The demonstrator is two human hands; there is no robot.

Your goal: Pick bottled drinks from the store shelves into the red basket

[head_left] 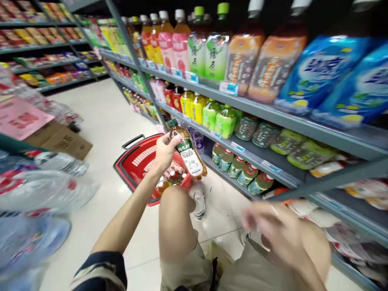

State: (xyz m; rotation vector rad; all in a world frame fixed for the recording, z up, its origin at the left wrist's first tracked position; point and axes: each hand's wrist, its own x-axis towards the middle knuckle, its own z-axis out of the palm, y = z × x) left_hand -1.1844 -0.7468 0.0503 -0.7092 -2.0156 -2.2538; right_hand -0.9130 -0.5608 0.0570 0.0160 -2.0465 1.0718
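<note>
My left hand (167,148) grips a drink bottle (190,155) near its neck. The bottle has a dark green cap, amber liquid and a green-and-white label; it is tilted, its base toward the lower right. Beneath and to the left of it, a red shopping basket (133,159) stands on the floor, with several bottles (174,176) inside. My right hand (269,220) is above my right knee, in front of the lower shelf. Motion smears its fingers, so whether they hold anything is unclear.
Shelves of drink bottles run along the right, with large blue bottles (324,72) nearest. Low on the shelf stand red-capped jars (256,178). At left are clear water bottles (45,190) and a cardboard box (68,139). A snack shelf (39,48) stands farther back.
</note>
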